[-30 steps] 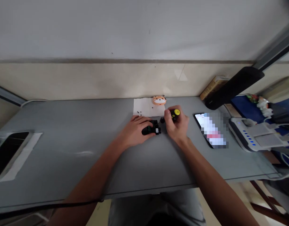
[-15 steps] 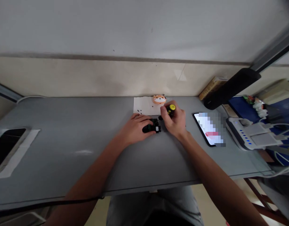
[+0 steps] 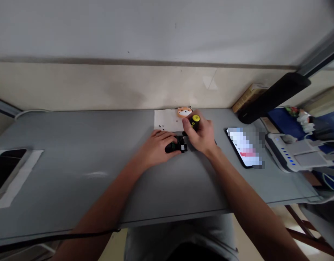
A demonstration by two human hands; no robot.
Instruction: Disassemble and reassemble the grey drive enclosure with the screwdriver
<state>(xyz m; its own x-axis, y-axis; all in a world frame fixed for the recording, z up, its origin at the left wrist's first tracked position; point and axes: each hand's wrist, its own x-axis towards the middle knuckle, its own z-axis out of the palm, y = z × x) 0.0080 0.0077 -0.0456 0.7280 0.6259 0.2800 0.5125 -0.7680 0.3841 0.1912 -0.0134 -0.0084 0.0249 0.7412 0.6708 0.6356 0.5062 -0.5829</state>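
Note:
My left hand (image 3: 156, 146) rests on the grey table (image 3: 74, 170), its fingers curled over a small black device (image 3: 175, 146) with a green mark. My right hand (image 3: 201, 136) is closed round a black screwdriver with a yellow cap (image 3: 195, 119), held upright just right of the device. The tool's tip is hidden between my hands. Behind them lies a white sheet of paper (image 3: 167, 120) with a few tiny black screws (image 3: 161, 127) on it. A small orange animal-shaped figure (image 3: 184, 111) sits at the paper's far edge.
A lit phone (image 3: 244, 146) lies right of my right hand. A white device with blue lights (image 3: 289, 157) sits further right. A black lamp head (image 3: 272, 98) hangs over the back right corner. Another dark phone (image 3: 5, 174) lies on white paper at the far left.
My right hand has moved left with the screwdriver, closer to the black device and the paper. My left hand has stayed on the device.

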